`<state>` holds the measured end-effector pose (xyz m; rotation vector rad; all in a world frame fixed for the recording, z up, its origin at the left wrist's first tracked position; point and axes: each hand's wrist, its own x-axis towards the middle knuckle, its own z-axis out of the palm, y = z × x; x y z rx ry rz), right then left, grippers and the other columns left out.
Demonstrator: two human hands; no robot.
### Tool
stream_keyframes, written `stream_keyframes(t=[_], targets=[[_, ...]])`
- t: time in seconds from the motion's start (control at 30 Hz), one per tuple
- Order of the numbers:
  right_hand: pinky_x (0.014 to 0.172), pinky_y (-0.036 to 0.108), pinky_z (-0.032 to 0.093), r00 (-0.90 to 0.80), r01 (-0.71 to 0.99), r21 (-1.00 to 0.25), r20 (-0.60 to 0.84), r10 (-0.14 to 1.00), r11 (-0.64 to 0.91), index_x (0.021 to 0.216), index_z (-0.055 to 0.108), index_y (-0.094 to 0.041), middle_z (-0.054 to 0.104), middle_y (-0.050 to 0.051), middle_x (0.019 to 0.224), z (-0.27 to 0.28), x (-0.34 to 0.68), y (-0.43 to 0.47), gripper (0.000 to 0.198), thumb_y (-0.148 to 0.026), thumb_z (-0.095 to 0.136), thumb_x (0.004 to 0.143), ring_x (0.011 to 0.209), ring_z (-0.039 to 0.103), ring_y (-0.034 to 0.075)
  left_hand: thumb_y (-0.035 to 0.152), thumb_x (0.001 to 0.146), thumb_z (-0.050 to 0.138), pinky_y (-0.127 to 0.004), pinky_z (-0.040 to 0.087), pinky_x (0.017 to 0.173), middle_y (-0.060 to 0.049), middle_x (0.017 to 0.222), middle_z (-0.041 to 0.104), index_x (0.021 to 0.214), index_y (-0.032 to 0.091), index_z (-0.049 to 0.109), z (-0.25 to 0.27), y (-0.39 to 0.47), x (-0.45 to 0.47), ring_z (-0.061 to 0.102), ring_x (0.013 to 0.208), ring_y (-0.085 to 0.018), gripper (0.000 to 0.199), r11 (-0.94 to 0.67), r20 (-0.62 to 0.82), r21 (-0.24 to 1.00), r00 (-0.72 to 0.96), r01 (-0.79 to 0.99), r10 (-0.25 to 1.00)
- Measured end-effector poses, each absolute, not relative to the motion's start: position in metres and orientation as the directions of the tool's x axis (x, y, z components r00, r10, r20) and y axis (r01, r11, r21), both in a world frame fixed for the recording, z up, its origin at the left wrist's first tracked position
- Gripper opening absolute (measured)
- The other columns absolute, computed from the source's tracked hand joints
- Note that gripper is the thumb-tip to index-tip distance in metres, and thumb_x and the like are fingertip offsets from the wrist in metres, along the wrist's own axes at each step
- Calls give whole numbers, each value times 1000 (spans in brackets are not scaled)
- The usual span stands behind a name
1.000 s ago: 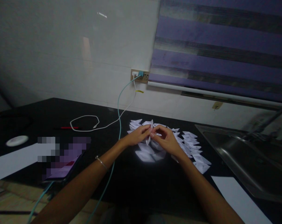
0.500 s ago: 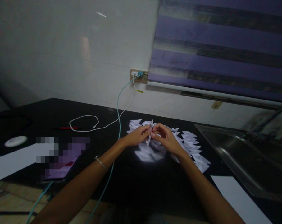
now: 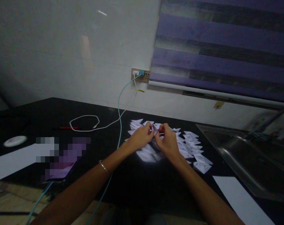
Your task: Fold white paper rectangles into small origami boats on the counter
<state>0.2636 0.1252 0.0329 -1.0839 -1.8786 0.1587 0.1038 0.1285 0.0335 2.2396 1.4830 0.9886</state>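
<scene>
Between the fingertips of both hands is a small folded white paper piece (image 3: 154, 128), tilted and partly covered by the fingers. My left hand (image 3: 142, 135) pinches its left side, and my right hand (image 3: 165, 137) pinches the right side, thumbs close together. Beneath and around the hands lie several pointed folded paper pieces (image 3: 145, 156) on the black counter (image 3: 132, 187). More of them form a column (image 3: 195, 148) on the right, overlapping one another. Some pieces under the hands are hidden.
A metal sink (image 3: 238, 162) borders the right side. White paper strips lie at front right (image 3: 238, 197) and left (image 3: 17, 159), beside a phone (image 3: 64, 168). A white cable (image 3: 109, 125) and a teal cable (image 3: 119, 125) cross the counter. A red pen (image 3: 68, 127) lies at left.
The folded paper, formerly upright and edge-on, is now tilted and lower between my fingers. Both hands have turned, with the thumbs nearer each other.
</scene>
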Motion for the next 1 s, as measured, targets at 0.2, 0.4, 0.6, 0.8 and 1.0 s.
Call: stream_keyframes(t=[0.2, 0.4, 0.6, 0.8, 1.0], targets=[[68, 30, 49, -257, 648, -401, 685, 682, 647, 91, 48, -22, 67, 5, 82, 27, 261, 124, 7, -20, 51, 85, 72, 68, 20, 26, 89, 52, -28, 44, 64, -1, 76, 64, 113, 20, 44, 32, 131, 113, 63, 69, -19, 27, -340, 372, 771, 51, 538, 927], [68, 30, 49, -282, 701, -312, 705, 650, 642, 93, 51, -20, 68, 7, 82, 26, 261, 124, 7, -19, 50, 86, 74, 69, 21, 19, 87, 49, -33, 48, 75, -8, 89, 68, 103, 19, 57, 30, 133, 111, 65, 84, -22, 18, -356, 423, 671, 59, 651, 904], [65, 29, 49, -154, 635, -479, 690, 707, 606, 90, 50, -21, 65, 4, 77, 36, 269, 129, 7, -21, 54, 84, 68, 66, 18, 10, 81, 52, -33, 51, 82, -6, 93, 71, 110, 19, 65, 32, 135, 106, 66, 83, -20, 33, -414, 483, 661, 68, 625, 873], [61, 28, 54, -153, 216, -889, 379, 913, 405, 106, 50, -23, 69, 4, 90, 37, 268, 136, 22, -36, 53, 88, 74, 67, 17, 5, 79, 47, -37, 50, 93, -9, 108, 71, 114, 17, 64, 32, 137, 99, 65, 99, -21, 40, -542, 595, 556, 154, 630, 789], [57, 25, 54, -316, 69, -993, 71, 946, 97, 97, 64, -20, 68, 6, 89, 40, 265, 134, 41, -59, 63, 82, 70, 67, 15, 4, 80, 48, -39, 51, 94, -12, 118, 65, 122, 15, 58, 34, 130, 95, 63, 107, -23, 45, -648, 570, 392, 381, 654, 728]])
